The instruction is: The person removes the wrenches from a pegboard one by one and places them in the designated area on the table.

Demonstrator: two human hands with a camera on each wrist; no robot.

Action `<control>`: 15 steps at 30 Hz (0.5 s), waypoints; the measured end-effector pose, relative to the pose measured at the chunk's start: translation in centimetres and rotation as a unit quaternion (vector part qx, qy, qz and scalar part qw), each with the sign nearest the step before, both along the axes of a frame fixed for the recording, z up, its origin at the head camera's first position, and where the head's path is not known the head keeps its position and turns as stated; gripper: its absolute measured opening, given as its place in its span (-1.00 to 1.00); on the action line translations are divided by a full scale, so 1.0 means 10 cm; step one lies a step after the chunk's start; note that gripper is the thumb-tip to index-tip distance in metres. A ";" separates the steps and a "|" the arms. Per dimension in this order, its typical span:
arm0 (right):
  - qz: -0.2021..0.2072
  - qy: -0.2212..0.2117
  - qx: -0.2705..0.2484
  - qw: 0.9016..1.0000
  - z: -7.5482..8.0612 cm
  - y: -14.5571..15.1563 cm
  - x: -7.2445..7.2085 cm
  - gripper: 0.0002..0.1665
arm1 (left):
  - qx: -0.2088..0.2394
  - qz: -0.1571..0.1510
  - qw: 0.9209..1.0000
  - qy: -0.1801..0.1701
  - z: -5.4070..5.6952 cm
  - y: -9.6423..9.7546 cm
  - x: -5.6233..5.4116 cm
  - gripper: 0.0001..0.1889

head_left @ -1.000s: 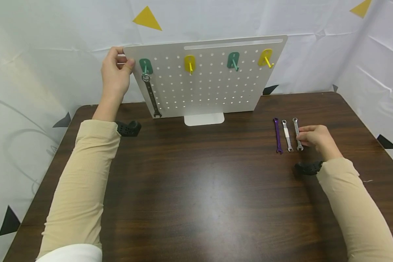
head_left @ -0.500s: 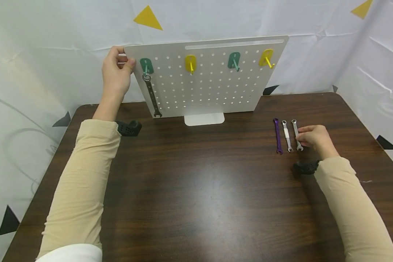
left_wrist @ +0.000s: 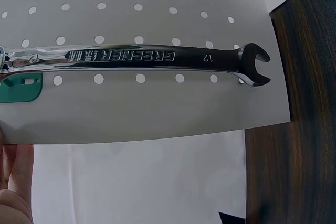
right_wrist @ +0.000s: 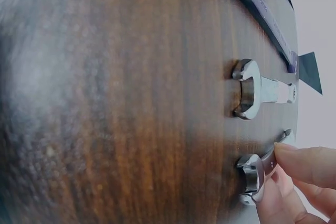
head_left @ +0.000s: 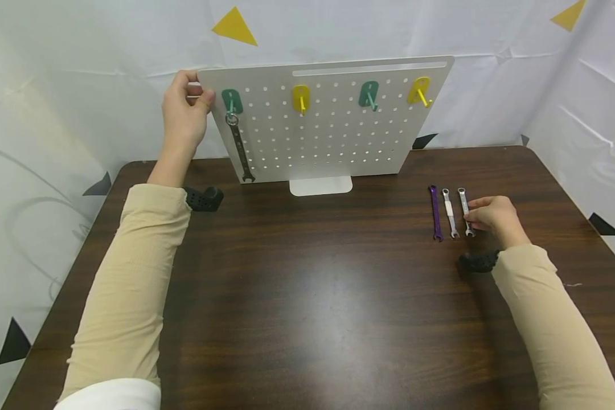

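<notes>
At the far left, my left hand (head_left: 184, 117) pinches the upper left corner of a pale grey pegboard (head_left: 328, 131) between thumb and fingers. A dark chrome combination wrench (left_wrist: 152, 57), marked 12, hangs by its ring end from the leftmost green hook (head_left: 232, 101). On the right, my right hand (head_left: 494, 218) pinches the shank of the rightmost silver combination wrench (head_left: 463, 200). In the right wrist view, thumb and finger close round it just behind the open-end head (right_wrist: 252, 173). To its left lie a silver wrench with a white band (head_left: 449, 210) and a purple wrench (head_left: 435, 213).
The pegboard stands on a white foot (head_left: 320, 186) at the back of the brown wooden table (head_left: 307, 296). Two yellow hooks (head_left: 300, 99) and another green hook (head_left: 369, 95) are fixed along its top. White sheeting (head_left: 107, 45) hangs behind and at the sides.
My right forearm has shifted slightly left, and the pinched wrench has moved only a little on the table. The left hand keeps its hold on the pegboard. The head view has shifted slightly.
</notes>
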State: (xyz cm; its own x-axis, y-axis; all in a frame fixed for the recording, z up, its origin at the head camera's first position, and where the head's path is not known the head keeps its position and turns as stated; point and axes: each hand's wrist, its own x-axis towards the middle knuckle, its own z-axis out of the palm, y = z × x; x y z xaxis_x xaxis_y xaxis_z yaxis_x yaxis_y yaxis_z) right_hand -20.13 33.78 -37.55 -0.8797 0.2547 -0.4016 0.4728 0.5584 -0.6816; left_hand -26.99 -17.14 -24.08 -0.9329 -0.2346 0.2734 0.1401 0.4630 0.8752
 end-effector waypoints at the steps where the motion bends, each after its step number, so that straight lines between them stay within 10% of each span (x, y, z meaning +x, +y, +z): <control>1: 0.001 0.001 0.001 1.000 0.00 0.00 0.00 -0.38 | 0.001 0.000 1.000 0.001 0.00 0.00 0.00 -0.74; 15: 0.003 0.014 0.033 0.999 0.00 -0.03 0.00 -0.45 | -0.003 0.003 1.000 -0.003 0.00 0.00 -0.01 -0.74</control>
State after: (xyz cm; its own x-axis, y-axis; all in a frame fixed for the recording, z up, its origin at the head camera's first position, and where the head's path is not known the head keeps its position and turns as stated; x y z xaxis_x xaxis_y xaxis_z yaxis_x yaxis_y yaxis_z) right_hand -20.10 33.52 -37.57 -0.8918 0.2751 -0.3592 0.4509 0.6054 -0.6559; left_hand -27.10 -17.11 -24.12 -0.9332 -0.2385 0.2687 0.1315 0.4692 0.8733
